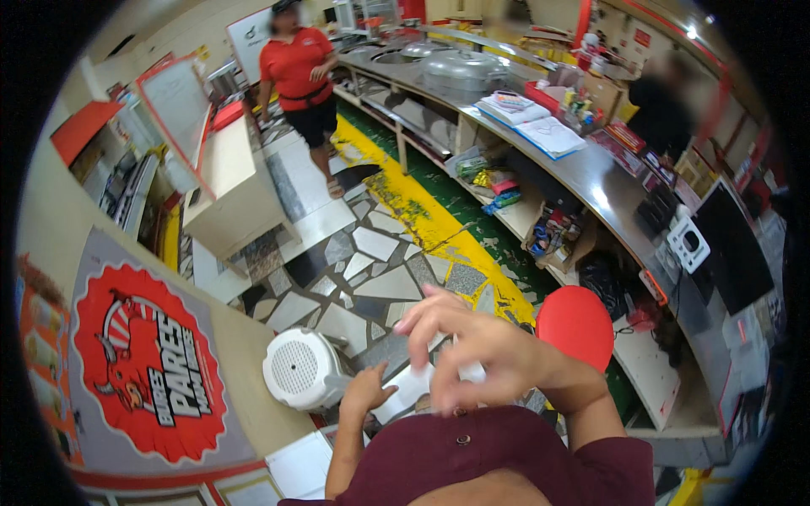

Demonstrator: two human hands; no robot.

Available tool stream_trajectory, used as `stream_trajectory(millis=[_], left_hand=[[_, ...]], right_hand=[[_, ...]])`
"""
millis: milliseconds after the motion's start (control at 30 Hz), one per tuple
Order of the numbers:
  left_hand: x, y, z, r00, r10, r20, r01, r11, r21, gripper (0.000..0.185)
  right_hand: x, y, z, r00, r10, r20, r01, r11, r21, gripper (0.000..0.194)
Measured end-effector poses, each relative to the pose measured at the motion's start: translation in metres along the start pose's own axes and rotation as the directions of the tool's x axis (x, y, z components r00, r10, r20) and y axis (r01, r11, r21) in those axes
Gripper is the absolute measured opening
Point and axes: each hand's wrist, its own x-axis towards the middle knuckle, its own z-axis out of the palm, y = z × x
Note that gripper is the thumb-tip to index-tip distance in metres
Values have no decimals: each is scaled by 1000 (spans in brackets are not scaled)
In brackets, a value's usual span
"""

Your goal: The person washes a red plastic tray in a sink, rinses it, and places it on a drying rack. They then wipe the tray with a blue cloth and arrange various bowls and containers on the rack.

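Observation:
My right hand (471, 348) is raised in front of my chest, slightly blurred, its fingers bent and apart with nothing in them. Lower and to the left, my left hand (368, 389) hangs with spread fingers and holds nothing. It is nearest to a white plastic stool (294, 368) with a perforated round seat, beside the wall. Beyond my right forearm appears a red round seat (574, 327), partly covered by that arm. Between and past my hands lies a floor of broken stone tiles (386, 284).
A person in a red shirt (296, 63) stands in the aisle, left of a long metal counter (468, 98). On the counter are lidded pots (465, 68) and an open notebook (531, 123). Another person (664, 104) is beyond it. A pale cabinet (237, 183) stands left.

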Motion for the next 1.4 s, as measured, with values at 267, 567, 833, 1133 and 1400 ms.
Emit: stream_trajectory(millis=[267, 567, 833, 1133, 1400], left_hand=[[45, 11, 11, 951, 93, 296, -174, 950, 259, 55], [65, 116, 21, 815, 479, 326, -561, 794, 235, 61], [25, 195, 100, 723, 398, 565, -654, 658, 374, 62], [-84, 345, 268, 275, 744, 610, -928, 370, -33, 60], [-165, 443, 356, 229, 512, 828, -946, 316, 66, 53]], right_hand=[[-370, 142, 203, 15, 869, -494, -979, -87, -184, 29], [-512, -52, 400, -982, 54, -179, -167, -689, 706, 22], [-529, -37, 391, -889, 320, -327, -449, -471, 759, 19], [-676, -162, 515, -904, 176, -390, -428, -429, 796, 21], [-737, -260, 670, -962, 258, 91, -25, -414, 910, 37]])
